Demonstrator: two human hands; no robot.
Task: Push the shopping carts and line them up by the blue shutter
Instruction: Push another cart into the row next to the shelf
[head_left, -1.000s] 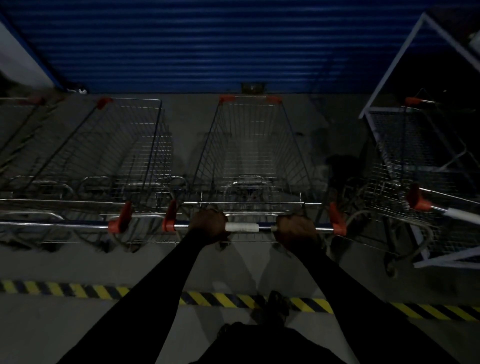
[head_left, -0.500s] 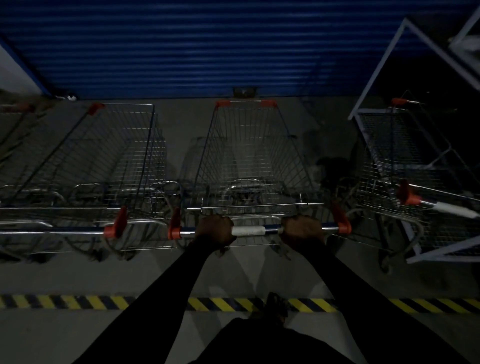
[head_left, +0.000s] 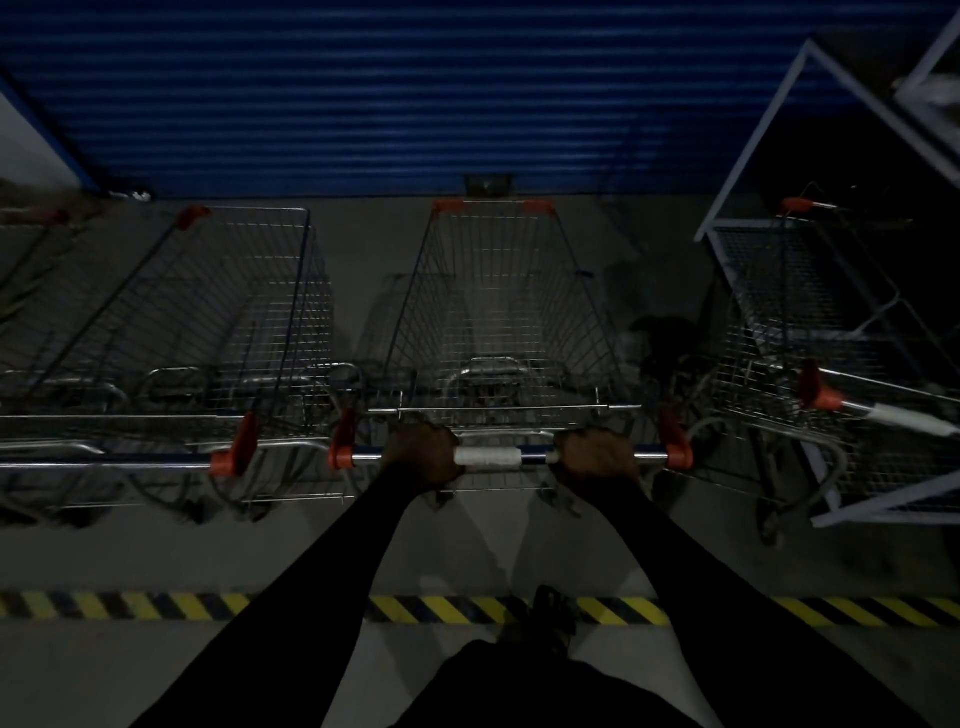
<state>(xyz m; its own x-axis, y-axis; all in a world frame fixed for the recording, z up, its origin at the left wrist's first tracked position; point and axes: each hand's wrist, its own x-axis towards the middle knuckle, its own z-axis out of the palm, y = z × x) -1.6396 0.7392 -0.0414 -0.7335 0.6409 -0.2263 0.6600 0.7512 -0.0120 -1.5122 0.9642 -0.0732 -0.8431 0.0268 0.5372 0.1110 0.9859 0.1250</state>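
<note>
My left hand (head_left: 422, 454) and right hand (head_left: 597, 457) are both clenched round the handle bar (head_left: 488, 457), either side of its white wrap. The middle cart (head_left: 501, 312) sits nose-on, just short of the blue shutter (head_left: 415, 93), its bar roughly level with the left cart (head_left: 208, 312). I'd call this the final squaring-up: next, a small straight nudge, then let go. Against a second ago, almost nothing differs: same grip, same gap, and the view has only drifted slightly.
</note>
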